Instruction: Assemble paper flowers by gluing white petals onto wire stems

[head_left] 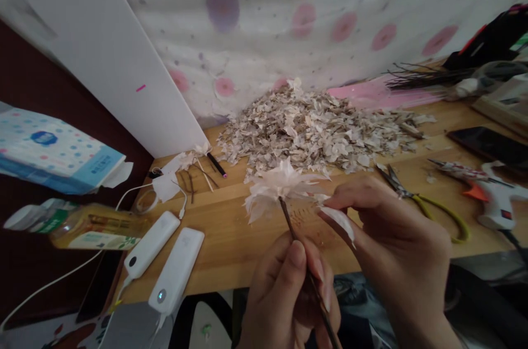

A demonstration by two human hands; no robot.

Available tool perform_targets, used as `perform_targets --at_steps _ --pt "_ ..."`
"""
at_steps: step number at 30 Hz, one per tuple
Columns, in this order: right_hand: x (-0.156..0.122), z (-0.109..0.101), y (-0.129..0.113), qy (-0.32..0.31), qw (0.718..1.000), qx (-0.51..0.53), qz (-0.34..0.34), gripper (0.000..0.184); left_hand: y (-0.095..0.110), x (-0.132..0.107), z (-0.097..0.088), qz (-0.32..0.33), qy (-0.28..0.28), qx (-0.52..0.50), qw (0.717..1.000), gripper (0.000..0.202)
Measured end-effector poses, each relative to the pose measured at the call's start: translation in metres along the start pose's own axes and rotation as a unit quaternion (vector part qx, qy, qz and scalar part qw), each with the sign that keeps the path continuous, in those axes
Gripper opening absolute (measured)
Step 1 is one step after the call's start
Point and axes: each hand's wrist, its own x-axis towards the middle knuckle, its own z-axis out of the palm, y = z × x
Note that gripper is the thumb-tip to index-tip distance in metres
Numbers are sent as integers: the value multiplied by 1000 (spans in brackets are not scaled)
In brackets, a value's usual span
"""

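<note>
My left hand (289,288) is closed around the dark brown stem of a handmade flower. Its head of pale, translucent petals (280,181) spreads out above the fingers, tilted away from me. On the right, my right hand (391,233) pinches a single whitish petal (340,222) between thumb and fingers, just beside the flower head. Behind the flower lies a large heap of dry, pale petal pieces (305,123) on the wooden table (223,250).
Yellow-handled scissors (441,214), a white glue gun (497,200) and a dark phone (490,145) lie on the right. Dark thin sticks (424,76) rest behind them. Left are two white power banks (177,266), a drink bottle (94,225) and a tissue pack (53,145).
</note>
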Motion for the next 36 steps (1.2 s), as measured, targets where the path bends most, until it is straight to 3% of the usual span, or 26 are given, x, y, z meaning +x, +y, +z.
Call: perform_targets --at_steps 6,13,19,23,36 --pt "7 7 4 4 999 -32 -3 8 1 -1 3 -30 6 0 1000 32" --pt "7 14 7 5 993 -114 -28 7 6 0 7 -94 88 55 990 44" --pt "7 17 9 16 993 -112 -20 6 5 2 7 -107 80 61 989 43" --pt "7 17 11 30 984 -169 -49 8 6 3 9 -111 74 62 989 41" --pt "8 18 7 53 971 -219 -80 10 5 0 7 -111 84 75 987 42"
